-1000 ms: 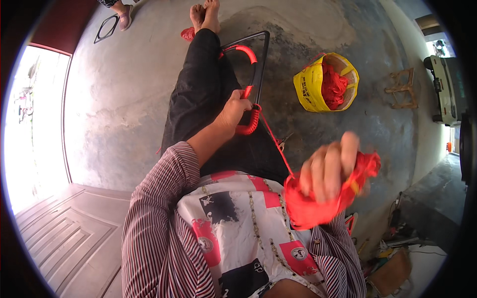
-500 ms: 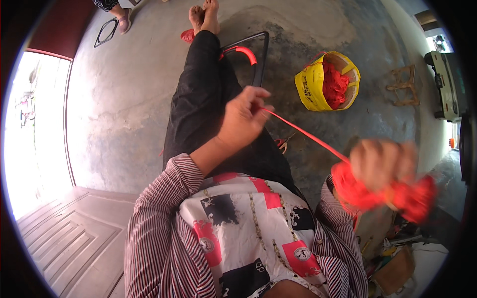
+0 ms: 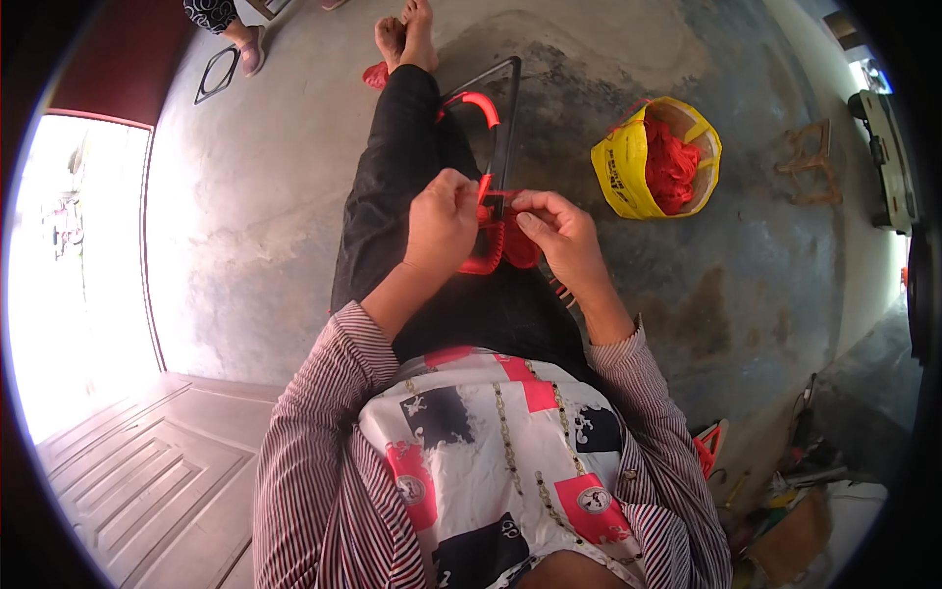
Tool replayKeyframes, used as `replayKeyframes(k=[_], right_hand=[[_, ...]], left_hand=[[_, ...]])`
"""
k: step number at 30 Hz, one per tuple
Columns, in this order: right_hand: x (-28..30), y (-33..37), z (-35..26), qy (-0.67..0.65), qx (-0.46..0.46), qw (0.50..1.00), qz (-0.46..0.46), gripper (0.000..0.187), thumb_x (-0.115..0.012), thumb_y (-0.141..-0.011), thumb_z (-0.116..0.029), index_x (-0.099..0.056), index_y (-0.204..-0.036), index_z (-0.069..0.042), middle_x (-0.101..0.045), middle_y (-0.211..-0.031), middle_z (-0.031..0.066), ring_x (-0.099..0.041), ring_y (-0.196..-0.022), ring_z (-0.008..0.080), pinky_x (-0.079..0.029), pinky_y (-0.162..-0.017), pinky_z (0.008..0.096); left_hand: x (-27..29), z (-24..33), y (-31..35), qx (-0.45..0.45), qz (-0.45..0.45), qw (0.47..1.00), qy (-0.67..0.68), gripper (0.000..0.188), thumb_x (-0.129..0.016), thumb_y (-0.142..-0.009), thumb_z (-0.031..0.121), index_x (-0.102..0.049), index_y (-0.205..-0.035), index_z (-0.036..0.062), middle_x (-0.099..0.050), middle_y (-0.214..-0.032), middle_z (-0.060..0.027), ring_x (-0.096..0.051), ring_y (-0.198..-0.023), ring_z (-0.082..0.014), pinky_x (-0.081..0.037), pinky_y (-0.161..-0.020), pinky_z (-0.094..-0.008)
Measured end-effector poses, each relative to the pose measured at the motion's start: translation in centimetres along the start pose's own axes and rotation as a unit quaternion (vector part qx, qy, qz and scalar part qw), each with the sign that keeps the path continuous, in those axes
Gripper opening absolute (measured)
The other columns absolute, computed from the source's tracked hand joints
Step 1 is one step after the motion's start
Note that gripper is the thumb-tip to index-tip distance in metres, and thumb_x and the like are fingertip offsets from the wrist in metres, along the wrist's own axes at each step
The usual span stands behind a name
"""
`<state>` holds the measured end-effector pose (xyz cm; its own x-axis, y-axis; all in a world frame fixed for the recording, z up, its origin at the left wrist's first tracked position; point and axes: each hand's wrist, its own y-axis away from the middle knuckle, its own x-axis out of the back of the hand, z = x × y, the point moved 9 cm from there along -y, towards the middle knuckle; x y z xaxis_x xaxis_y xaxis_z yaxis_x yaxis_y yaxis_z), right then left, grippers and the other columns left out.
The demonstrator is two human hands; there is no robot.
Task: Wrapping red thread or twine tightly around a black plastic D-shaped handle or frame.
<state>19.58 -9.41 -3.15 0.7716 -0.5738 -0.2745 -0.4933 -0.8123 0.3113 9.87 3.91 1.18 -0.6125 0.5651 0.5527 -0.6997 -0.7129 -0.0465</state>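
Note:
A black frame lies along my legs, with red cord wound tightly over parts of it. My left hand is closed at the red-wrapped part of the frame, just above my lap. Close beside it, my right hand pinches red cord between thumb and forefinger at the frame's bar. A red cord bundle hangs between the hands, partly behind the frame. The fingertips of my left hand are mostly hidden.
A yellow bag holding red cord stands on the floor to the right. Scissors lie partly hidden by my right leg. A wooden stool is farther right; another person's foot and a black frame are far left.
My right hand has come from the far right, where it held the red cord bundle with the cord taut, in to the frame. The bundle now hangs by the frame; the left hand moved slightly left.

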Motion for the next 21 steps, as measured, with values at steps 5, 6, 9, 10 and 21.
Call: replayKeyframes(k=[5, 6, 9, 10, 21], right_hand=[[-3.0, 3.2, -7.9, 0.380, 0.351, 0.856, 0.024, 0.035, -0.071, -0.076, -0.001, -0.061, -0.110, 0.000, -0.064, -0.108, 0.0085, -0.063, -0.094, 0.0177, -0.050, -0.079, 0.0294], [-2.5, 3.0, -8.2, 0.372, 0.350, 0.859, 0.031, 0.032, -0.072, -0.079, -0.004, -0.062, -0.109, -0.001, -0.065, -0.106, 0.0094, -0.064, -0.095, 0.0196, -0.051, -0.079, 0.0310], [2.1, 3.3, -7.9, 0.065, 0.150, 0.984, 0.067, 0.024, -0.069, -0.086, -0.011, -0.063, -0.108, -0.003, -0.065, -0.105, 0.0112, -0.063, -0.097, 0.0225, -0.051, -0.082, 0.0348], [3.3, 3.9, -9.3, 0.022, 0.213, 0.975, 0.057, 0.022, -0.064, -0.091, -0.017, -0.063, -0.107, -0.003, -0.065, -0.105, 0.0119, -0.063, -0.097, 0.0227, -0.050, -0.083, 0.0359], [8.0, 16.9, -14.0, -0.225, 0.225, 0.947, -0.044, 0.032, -0.050, -0.099, -0.033, -0.047, -0.110, -0.003, -0.053, -0.072, 0.0044, -0.044, -0.048, 0.0123, -0.043, -0.052, 0.0316]], left_hand=[[-1.5, 3.6, 1.3, 0.241, -0.103, 0.896, 0.358, 0.013, -0.053, -0.091, 0.015, -0.059, -0.092, 0.0040, -0.058, -0.073, -0.0031, -0.051, -0.055, -0.0083, -0.038, -0.043, -0.0218], [-2.3, 3.7, 1.3, 0.257, -0.138, 0.868, 0.401, 0.013, -0.052, -0.092, 0.016, -0.059, -0.092, 0.0042, -0.057, -0.073, -0.0030, -0.047, -0.052, -0.0072, -0.036, -0.043, -0.0216], [-3.2, 2.4, 0.9, 0.273, -0.149, 0.840, 0.445, 0.013, -0.053, -0.092, 0.017, -0.058, -0.091, 0.0053, -0.054, -0.071, -0.0019, -0.039, -0.049, -0.0055, -0.029, -0.040, -0.0214], [-2.9, 1.5, 0.8, 0.259, -0.143, 0.880, 0.371, 0.013, -0.053, -0.092, 0.017, -0.057, -0.091, 0.0052, -0.055, -0.071, -0.0023, -0.040, -0.049, -0.0058, -0.029, -0.041, -0.0215], [-6.3, -2.6, 2.4, 0.378, -0.201, 0.843, 0.326, 0.010, -0.051, -0.084, 0.014, -0.055, -0.091, 0.0074, -0.063, -0.079, -0.0099, -0.046, -0.051, -0.0119, -0.036, -0.047, -0.0252]])
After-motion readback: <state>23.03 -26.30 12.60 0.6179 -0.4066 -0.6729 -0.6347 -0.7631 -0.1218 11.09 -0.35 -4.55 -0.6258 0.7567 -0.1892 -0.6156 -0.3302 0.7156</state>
